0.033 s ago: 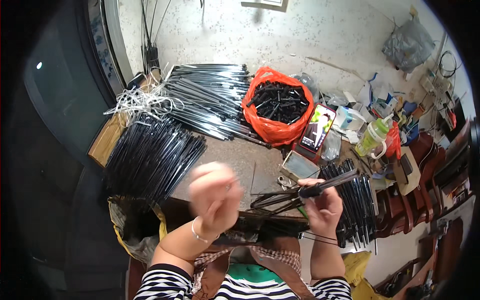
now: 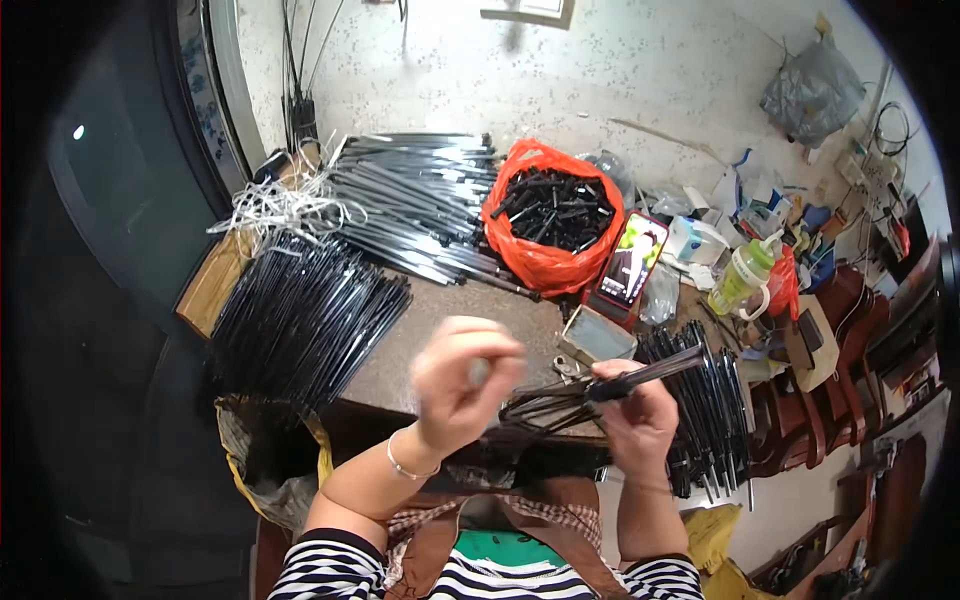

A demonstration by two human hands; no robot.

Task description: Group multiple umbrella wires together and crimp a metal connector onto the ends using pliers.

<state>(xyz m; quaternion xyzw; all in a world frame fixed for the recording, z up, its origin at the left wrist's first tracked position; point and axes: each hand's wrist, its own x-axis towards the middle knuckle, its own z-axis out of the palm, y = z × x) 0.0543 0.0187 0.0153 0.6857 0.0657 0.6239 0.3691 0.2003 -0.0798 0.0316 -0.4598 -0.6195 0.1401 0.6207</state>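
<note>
My right hand [image 2: 645,425] is closed around a black umbrella frame [image 2: 615,388]. Its dark rods reach up to the right past my fingers, and thin ribs spread left over the desk's front edge. To the left of those ribs, my left hand [image 2: 460,385] is raised with thumb and fingers curled together in a pinch. It is a little blurred, and anything between its fingertips is too small to make out. Right beside my right hand lies a bundle of similar black frames [image 2: 710,430]. A small grey open box [image 2: 598,335] sits just beyond the held frame.
A red plastic bag [image 2: 520,262] full of short black parts stands at the back, with a phone [image 2: 633,262] propped beside it. Piles of black rods [image 2: 300,320] and shiny tubes [image 2: 420,200] cover the left. A green bottle [image 2: 745,275] and clutter stand at right.
My left hand has shifted right and slightly down, closer to the frame's ribs. The right hand and the umbrella frame have moved slightly left.
</note>
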